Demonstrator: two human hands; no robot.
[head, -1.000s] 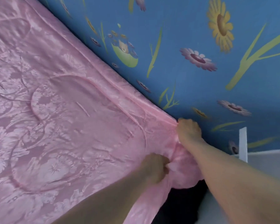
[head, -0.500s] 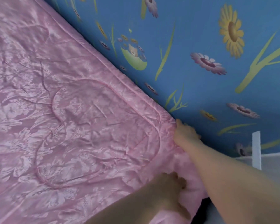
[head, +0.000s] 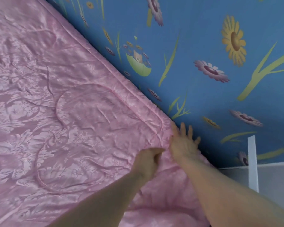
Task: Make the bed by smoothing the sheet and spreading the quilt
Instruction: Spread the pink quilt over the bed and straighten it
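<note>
Left hand point(head: 147, 161) is pinching pink quilt point(head: 72, 112) corner, lower centre; right hand point(head: 184, 145) is pressing flat, fingers spread wide. Hard tugging risks wrinkling the satin.

There is one view, from a wide-angle camera worn on the person's head. It faces forward and steeply down, close above one corner of the bed. The pink quilt point(head: 64, 120) fills the left and centre, and the blue flowered wall point(head: 203, 38) fills the upper right. The frame sits tilted, so the quilt's edge runs diagonally. The left hand point(head: 147, 163) and right hand point(head: 184, 145) reach in from the bottom edge, near the lens.
</note>
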